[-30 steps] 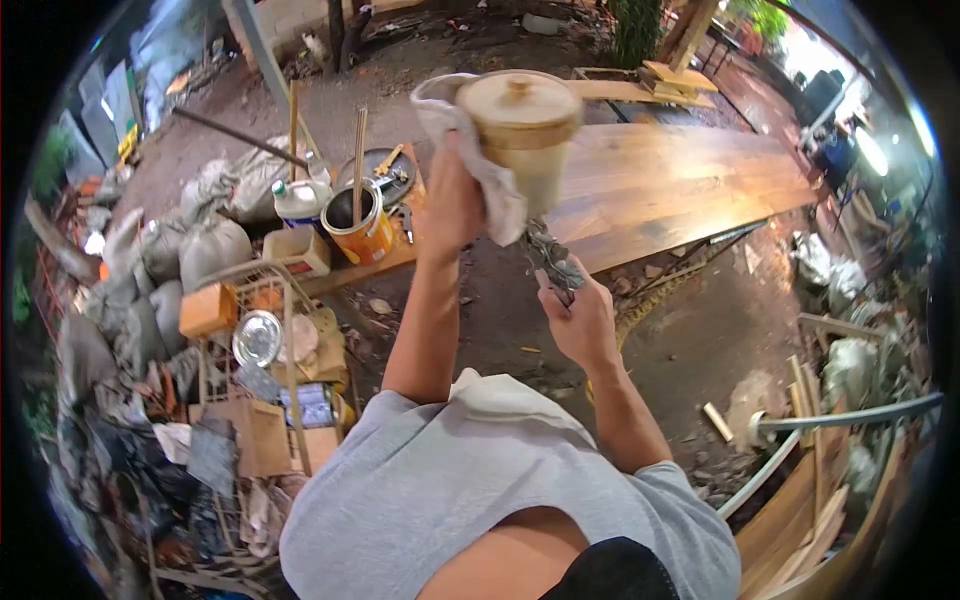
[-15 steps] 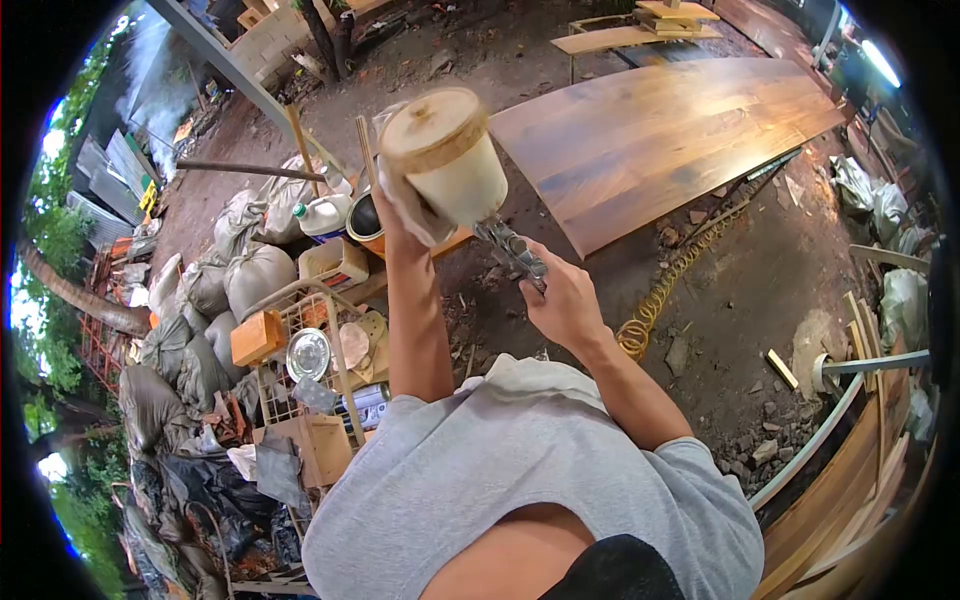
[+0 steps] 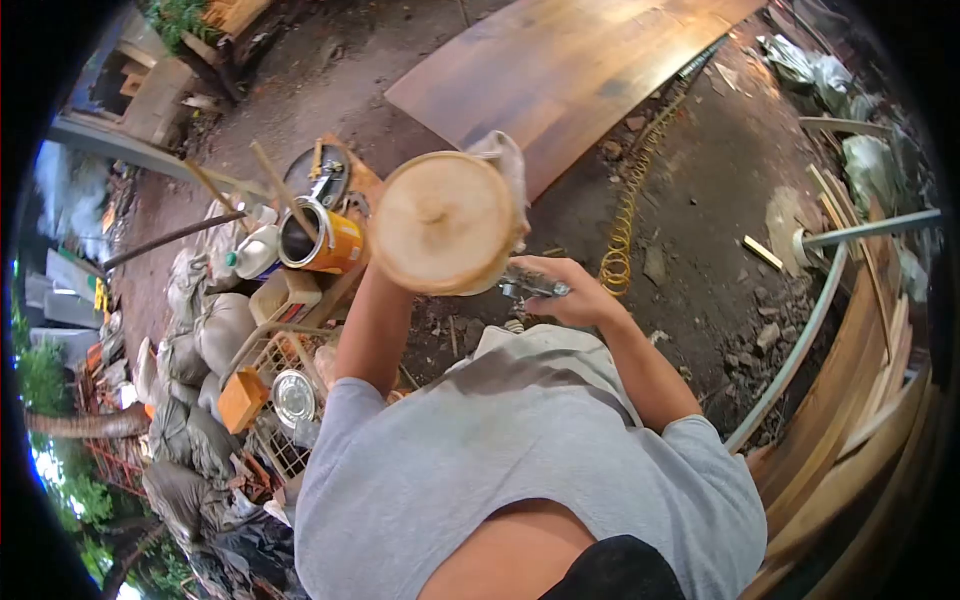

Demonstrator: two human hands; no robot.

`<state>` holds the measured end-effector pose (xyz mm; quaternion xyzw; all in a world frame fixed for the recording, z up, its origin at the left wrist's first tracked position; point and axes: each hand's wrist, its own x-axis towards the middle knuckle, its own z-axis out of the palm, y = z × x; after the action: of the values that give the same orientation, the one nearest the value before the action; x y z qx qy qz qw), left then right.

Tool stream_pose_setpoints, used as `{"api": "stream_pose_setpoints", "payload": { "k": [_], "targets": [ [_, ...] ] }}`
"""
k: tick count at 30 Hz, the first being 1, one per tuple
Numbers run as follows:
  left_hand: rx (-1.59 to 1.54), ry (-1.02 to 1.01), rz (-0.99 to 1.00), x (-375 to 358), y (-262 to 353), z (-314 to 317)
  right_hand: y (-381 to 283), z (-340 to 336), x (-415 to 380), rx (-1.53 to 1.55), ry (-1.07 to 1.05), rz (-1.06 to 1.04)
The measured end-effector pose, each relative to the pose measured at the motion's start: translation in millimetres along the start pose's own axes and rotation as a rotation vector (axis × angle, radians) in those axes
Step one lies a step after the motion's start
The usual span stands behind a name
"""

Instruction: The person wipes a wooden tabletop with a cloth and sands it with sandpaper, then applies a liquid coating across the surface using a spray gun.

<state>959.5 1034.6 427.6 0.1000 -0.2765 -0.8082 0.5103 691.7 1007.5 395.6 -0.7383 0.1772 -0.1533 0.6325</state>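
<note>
A round, stained lid (image 3: 440, 222) tops the spray gun's pale cup and faces the camera. My left forearm (image 3: 372, 325) runs up beneath it; my left hand and its fingers are hidden behind the cup. A whitish cloth (image 3: 508, 170) shows at the cup's upper right edge. My right hand (image 3: 572, 290) is closed around the metal spray gun (image 3: 532, 282), just right of the cup and above the grey shirt.
A large wooden panel (image 3: 560, 75) lies ahead, with a coiled yellow hose (image 3: 622, 220) beside it. At left are an orange paint can (image 3: 340, 243), a wire cart (image 3: 285, 435) and filled sacks (image 3: 225, 330). Long boards (image 3: 840, 430) and a metal bar (image 3: 870, 228) are at right.
The cup has come lower and tilted so its lid faces the camera, hiding my left hand. My right hand is slightly lower. The view has shifted, bringing the paint can fully into sight.
</note>
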Motion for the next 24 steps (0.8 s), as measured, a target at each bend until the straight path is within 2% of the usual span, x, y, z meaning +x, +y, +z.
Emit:
{"api": "stream_pose_setpoints", "payload": {
  "k": [2,4,5,8,9,10,11,12,14,15,16,18,19,20,21,22,24],
  "targets": [
    [0.145,0.006,0.037,20,-28,-36,8,-6,-18,0.015,0.058,0.105],
    [0.298,0.027,0.096,45,-59,-61,27,-14,-30,0.259,0.06,0.352],
    [0.385,0.042,0.132,59,-67,-68,48,-18,-40,0.223,0.074,0.329],
    [0.529,0.38,0.225,78,-68,-35,68,-48,-59,0.32,0.039,0.437],
    [0.677,0.453,0.204,83,-54,-46,57,-60,-58,0.305,0.036,0.459],
    [0.56,0.593,0.274,84,-55,-51,56,-71,-59,0.299,-0.01,0.47],
    [0.443,0.726,0.358,85,-56,-53,58,-85,-58,0.333,0.052,0.399],
    [0.386,0.763,0.397,82,-50,-27,63,-102,-55,0.368,0.107,0.321],
    [0.359,1.053,0.492,78,-72,-47,80,-141,-48,0.337,0.075,0.231],
    [0.34,1.095,0.477,75,-89,-58,82,-160,-39,0.299,0.013,0.229],
    [0.174,1.123,0.552,84,-109,-55,83,-179,-32,0.26,-0.05,0.227],
    [0.07,1.125,0.681,114,-151,-43,90,-207,-18,0.259,-0.141,0.281],
    [0.226,1.114,0.651,123,-177,-48,93,-216,-15,0.264,-0.149,0.339],
    [0.363,1.198,0.592,132,-204,-51,101,-226,-13,0.27,-0.229,0.322],
    [0.447,1.359,0.888,166,-214,-14,113,-235,-11,0.175,-0.276,0.36],
    [0.64,1.66,0.875,174,-237,-16,119,-240,-5,0.07,-0.332,0.389],
    [0.636,1.901,0.948,174,-246,11,114,-224,0,0.139,-0.421,0.265]
  ]
}}
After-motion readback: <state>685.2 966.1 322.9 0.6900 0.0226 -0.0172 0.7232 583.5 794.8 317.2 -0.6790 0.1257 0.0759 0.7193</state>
